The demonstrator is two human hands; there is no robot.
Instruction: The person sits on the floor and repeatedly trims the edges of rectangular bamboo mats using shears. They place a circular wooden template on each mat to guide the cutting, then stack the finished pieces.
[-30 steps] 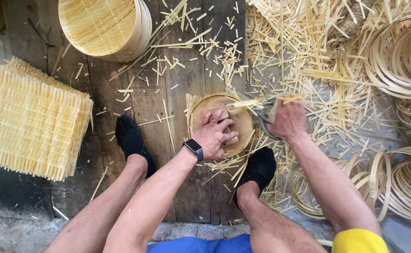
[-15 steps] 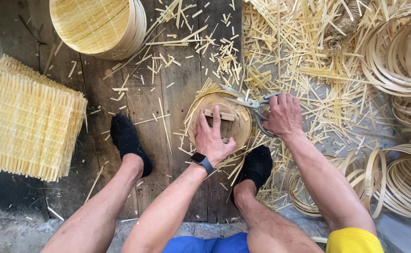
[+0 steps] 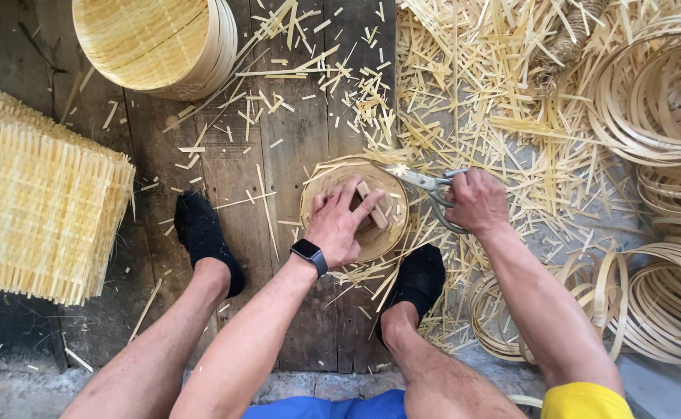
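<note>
1. Head view: I see left hand [image 3: 339, 225] pressed flat, fingers spread, on round bamboo tray [image 3: 321, 190] between the feet.
2. Right hand [image 3: 476, 200] closed around scissors [image 3: 426, 185], blades at tray's rim.

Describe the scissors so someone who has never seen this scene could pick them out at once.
Start at the dark wooden boards between the person's black-socked feet, where the left hand presses on a small round woven bamboo tray. At that tray's right edge, the right hand grips the scissors, blades pointing left onto the rim. They are the only grey metal thing among pale bamboo strips and hoops.
</note>
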